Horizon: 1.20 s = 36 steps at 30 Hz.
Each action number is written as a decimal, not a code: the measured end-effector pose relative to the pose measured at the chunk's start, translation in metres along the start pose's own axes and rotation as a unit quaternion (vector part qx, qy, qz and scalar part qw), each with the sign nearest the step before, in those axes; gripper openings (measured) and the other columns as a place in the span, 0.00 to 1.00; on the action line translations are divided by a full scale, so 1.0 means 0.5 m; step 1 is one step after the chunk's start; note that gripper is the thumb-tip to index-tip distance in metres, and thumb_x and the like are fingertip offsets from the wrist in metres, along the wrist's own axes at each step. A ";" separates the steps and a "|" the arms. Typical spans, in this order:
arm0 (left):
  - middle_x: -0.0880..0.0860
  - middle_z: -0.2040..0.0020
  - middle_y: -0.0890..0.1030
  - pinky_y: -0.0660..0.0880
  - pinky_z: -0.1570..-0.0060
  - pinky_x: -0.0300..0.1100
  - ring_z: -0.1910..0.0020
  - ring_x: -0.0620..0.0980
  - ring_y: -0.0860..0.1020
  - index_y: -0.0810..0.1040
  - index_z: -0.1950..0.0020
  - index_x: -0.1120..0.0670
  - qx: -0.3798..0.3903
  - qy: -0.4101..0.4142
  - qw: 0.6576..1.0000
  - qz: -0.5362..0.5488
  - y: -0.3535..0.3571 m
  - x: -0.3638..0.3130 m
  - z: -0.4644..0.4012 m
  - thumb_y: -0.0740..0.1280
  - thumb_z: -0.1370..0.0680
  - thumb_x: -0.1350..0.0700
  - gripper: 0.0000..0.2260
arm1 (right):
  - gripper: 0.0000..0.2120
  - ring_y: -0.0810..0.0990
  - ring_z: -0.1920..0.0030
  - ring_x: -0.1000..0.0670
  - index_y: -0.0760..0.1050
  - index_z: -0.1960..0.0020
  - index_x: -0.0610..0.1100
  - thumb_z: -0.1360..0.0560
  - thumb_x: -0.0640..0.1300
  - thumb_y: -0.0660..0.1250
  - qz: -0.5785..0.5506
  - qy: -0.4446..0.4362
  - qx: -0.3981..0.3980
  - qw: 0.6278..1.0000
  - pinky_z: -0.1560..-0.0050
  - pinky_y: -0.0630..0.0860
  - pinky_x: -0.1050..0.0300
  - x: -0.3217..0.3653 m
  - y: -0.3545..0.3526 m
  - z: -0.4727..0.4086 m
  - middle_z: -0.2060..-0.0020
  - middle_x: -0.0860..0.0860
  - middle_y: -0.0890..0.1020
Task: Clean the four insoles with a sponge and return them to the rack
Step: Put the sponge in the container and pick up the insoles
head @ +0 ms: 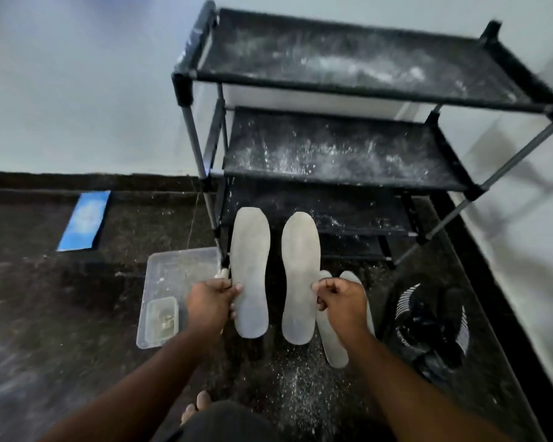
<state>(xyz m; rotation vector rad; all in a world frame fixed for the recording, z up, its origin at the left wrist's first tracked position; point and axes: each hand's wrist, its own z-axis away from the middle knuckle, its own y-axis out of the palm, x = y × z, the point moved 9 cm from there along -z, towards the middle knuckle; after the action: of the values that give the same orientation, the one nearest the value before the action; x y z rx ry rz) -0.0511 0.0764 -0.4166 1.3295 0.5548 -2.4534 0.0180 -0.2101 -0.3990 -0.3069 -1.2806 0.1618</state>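
Observation:
My left hand grips a grey insole by its left edge and holds it up in front of the black rack. My right hand pinches a second grey insole by its right edge, beside the first. Two more grey insoles lie on the dark floor under my right hand: one below it and another partly hidden behind it. The rack's dusty shelves carry white powder and no insoles. No sponge is visible.
A clear plastic tray with a small container stands on the floor at the left. A blue pad lies further left. A black fan sits at the right. White powder is scattered on the floor near my foot.

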 end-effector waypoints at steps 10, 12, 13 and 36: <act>0.56 0.69 0.75 0.78 0.68 0.45 0.73 0.48 0.73 0.83 0.51 0.65 0.093 0.042 0.994 0.045 0.010 -0.237 0.089 0.73 0.21 0.62 0.06 | 0.03 0.85 0.63 0.48 0.85 0.56 0.41 0.26 0.36 0.72 -0.086 -0.043 -0.057 0.994 0.58 0.83 0.51 0.246 -0.080 -0.008 0.64 0.47 0.86; 0.57 0.70 0.75 0.78 0.68 0.45 0.74 0.50 0.74 0.83 0.51 0.65 0.077 0.056 0.995 0.036 0.006 -0.281 0.066 0.75 0.22 0.61 0.07 | 0.03 0.85 0.62 0.50 0.85 0.55 0.40 0.26 0.36 0.73 -0.081 -0.052 -0.079 0.992 0.56 0.83 0.54 0.287 -0.090 -0.037 0.64 0.49 0.86; 0.57 0.69 0.76 0.79 0.70 0.43 0.74 0.51 0.75 0.83 0.51 0.66 0.065 0.062 0.995 0.035 0.005 -0.304 0.051 0.75 0.23 0.61 0.07 | 0.03 0.85 0.61 0.51 0.85 0.56 0.40 0.26 0.36 0.72 -0.082 -0.054 -0.089 0.991 0.55 0.82 0.55 0.306 -0.093 -0.056 0.64 0.50 0.85; 0.60 0.58 0.86 0.86 0.55 0.51 0.63 0.55 0.86 0.82 0.49 0.66 -0.044 0.090 0.983 -0.155 0.091 -0.531 -0.283 0.82 0.30 0.54 0.19 | 0.12 0.81 0.45 0.44 0.80 0.43 0.39 0.24 0.43 0.68 0.149 -0.007 -0.043 0.988 0.46 0.78 0.55 0.419 0.001 -0.409 0.45 0.43 0.83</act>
<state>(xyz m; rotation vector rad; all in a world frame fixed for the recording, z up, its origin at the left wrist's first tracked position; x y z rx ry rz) 0.2129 0.1216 -0.2714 1.5383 0.9710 -2.5227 0.2729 -0.1770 -0.2591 -0.5718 -1.2530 0.3649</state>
